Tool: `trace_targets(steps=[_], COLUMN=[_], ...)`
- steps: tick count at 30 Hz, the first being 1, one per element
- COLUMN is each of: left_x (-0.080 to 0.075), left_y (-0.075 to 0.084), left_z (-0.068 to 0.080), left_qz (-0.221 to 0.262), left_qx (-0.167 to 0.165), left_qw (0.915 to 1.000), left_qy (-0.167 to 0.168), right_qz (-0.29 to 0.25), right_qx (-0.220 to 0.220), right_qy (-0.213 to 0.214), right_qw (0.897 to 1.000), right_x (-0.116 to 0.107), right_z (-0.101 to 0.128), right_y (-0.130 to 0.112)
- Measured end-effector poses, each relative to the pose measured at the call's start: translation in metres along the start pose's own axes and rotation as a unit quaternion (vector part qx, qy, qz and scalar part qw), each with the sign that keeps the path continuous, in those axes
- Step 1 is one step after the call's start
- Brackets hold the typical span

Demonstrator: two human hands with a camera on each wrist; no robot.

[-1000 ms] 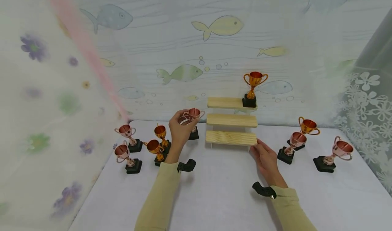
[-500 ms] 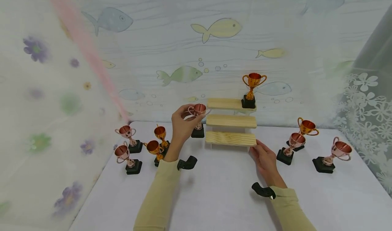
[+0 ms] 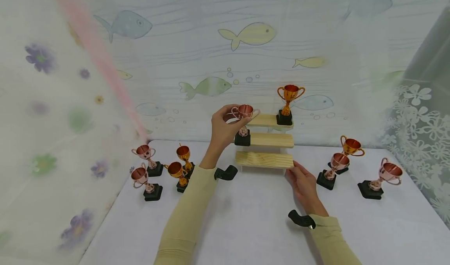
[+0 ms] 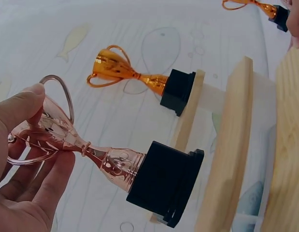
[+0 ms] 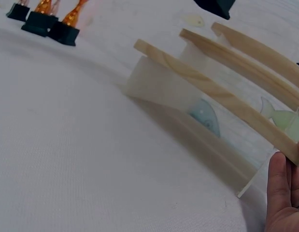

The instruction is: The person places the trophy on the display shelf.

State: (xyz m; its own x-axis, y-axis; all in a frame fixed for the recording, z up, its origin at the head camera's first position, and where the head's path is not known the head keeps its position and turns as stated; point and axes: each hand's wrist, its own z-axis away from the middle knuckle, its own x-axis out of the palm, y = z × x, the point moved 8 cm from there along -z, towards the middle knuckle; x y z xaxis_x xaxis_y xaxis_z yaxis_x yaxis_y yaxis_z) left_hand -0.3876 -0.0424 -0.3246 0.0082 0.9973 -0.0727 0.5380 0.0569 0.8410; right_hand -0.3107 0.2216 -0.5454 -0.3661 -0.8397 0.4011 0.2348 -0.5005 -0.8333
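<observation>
Above middle step of wooden riser (image 3: 272, 140): left hand (image 3: 223, 129) pinches rose-gold trophy (image 3: 243, 124) by cup; right hand (image 3: 305, 185), fingers relaxed, touches bottom step.

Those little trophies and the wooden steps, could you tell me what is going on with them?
A person's left hand holds a pink trophy by its cup, above the left end of the wooden stepped stand. The right hand rests at the lowest step's right end. A gold trophy stands on the top step; others stand on the table.
</observation>
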Motion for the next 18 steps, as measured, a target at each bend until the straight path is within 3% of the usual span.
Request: trace_targets(steps=[8, 18], left_x=[0.029, 0.057], left_y=[0.004, 0.002], left_z=[-0.028, -0.054], left_qz=[0.018, -0.039], left_qx=[0.007, -0.011], left_qw=[0.9995, 0.9989], left_qy=[-0.026, -0.024], right_qz=[0.004, -0.01], right_qx=[-0.003, -0.002], right_qy=[0.003, 0.0], right_qw=[1.0, 1.0], right_x=[-0.001, -0.001], right_z=[-0.001, 0.001], right_y=[0.0, 0.001])
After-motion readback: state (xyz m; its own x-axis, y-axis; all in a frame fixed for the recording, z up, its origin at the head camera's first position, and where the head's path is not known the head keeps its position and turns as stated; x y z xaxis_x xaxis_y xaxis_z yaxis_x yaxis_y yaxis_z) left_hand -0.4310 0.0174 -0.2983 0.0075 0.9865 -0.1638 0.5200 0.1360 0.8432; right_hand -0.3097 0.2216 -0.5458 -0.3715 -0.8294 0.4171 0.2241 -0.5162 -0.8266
